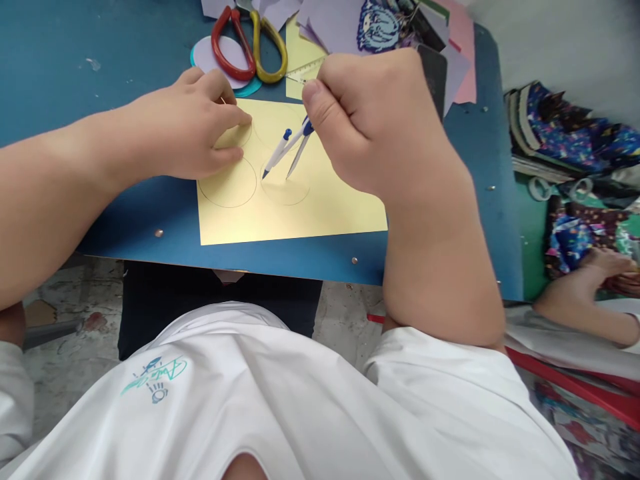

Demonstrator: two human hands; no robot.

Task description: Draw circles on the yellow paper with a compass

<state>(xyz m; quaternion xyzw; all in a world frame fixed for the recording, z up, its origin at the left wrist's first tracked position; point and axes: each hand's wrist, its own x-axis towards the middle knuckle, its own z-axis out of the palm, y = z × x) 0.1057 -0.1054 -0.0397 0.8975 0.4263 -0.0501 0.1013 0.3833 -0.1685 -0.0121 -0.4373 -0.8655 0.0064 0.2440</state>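
A sheet of yellow paper (340,213) lies near the front edge of the blue table, with several thin circles drawn on it. My right hand (365,127) grips the top of a white and blue drawing compass (295,147), fingers closed round it. The compass stands tilted on the sheet, its two tips at a faint, partly drawn circle. Over the sheet's upper left part rests my left hand (195,127), fingers spread and touching the paper. It holds nothing that I can see.
Beyond my hands lie scissors (254,57) with red and yellow handles, on cut purple and teal paper circles (215,57). A clear ruler (306,69), purple sheets (335,23) and a dark blue patterned item (379,28) are further back. At right, another person's arm (590,287) rests at a green table.
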